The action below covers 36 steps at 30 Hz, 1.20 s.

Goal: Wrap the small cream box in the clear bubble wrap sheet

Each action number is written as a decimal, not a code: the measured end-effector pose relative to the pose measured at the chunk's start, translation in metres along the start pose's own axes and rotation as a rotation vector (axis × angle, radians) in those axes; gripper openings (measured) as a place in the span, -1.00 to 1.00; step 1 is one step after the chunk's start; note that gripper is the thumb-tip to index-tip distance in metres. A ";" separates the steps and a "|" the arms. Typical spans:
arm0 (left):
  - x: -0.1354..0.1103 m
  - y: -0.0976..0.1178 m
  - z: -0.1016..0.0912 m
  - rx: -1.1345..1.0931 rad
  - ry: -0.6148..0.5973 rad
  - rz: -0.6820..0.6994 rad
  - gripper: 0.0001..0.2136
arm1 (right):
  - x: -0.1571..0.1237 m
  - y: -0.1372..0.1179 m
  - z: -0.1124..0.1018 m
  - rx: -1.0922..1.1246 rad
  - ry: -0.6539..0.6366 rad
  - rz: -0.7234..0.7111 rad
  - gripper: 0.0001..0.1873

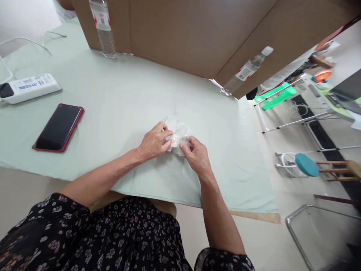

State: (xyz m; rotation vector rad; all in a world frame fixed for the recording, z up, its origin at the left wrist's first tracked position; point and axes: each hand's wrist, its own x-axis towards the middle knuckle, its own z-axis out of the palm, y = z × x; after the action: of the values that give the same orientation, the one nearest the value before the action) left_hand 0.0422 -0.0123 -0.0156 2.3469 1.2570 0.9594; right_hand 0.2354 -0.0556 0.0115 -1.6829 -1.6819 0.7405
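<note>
Crumpled clear plastic wrap [182, 130] lies on the pale green tablecloth near the table's front, with something small and whitish inside that I cannot make out. My left hand [156, 140] pinches the wrap's left side between thumb and fingers. On the right side, my right hand [196, 153] grips the wrap between thumb and bent fingers. Both hands rest low over the cloth, close together, with the wrap stretched between them.
A phone in a red case [59, 128] and a white device [31, 88] lie at left. Brown cardboard panels [175, 34] stand along the back, with a water bottle [104, 32] and another bottle [245, 73] against them. A teal stool [307, 165] stands beyond the right edge.
</note>
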 end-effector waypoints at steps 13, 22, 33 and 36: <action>0.002 0.000 -0.004 -0.058 -0.037 0.024 -0.81 | 0.004 0.013 -0.004 0.305 -0.085 0.135 -0.38; 0.001 0.001 -0.004 -0.053 -0.047 0.037 -0.80 | 0.068 0.019 -0.009 0.131 0.040 0.063 -0.57; 0.002 0.004 -0.004 -0.031 -0.059 -0.020 -0.82 | 0.046 0.027 -0.023 0.191 0.002 0.133 -0.33; 0.002 0.005 -0.004 -0.018 -0.069 -0.085 -0.80 | 0.025 0.024 -0.025 0.177 -0.046 0.186 -0.36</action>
State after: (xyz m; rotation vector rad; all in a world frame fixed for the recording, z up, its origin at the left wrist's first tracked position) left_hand 0.0429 -0.0141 -0.0089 2.2728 1.3043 0.8524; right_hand 0.2703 -0.0315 0.0098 -1.7226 -1.4564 0.9925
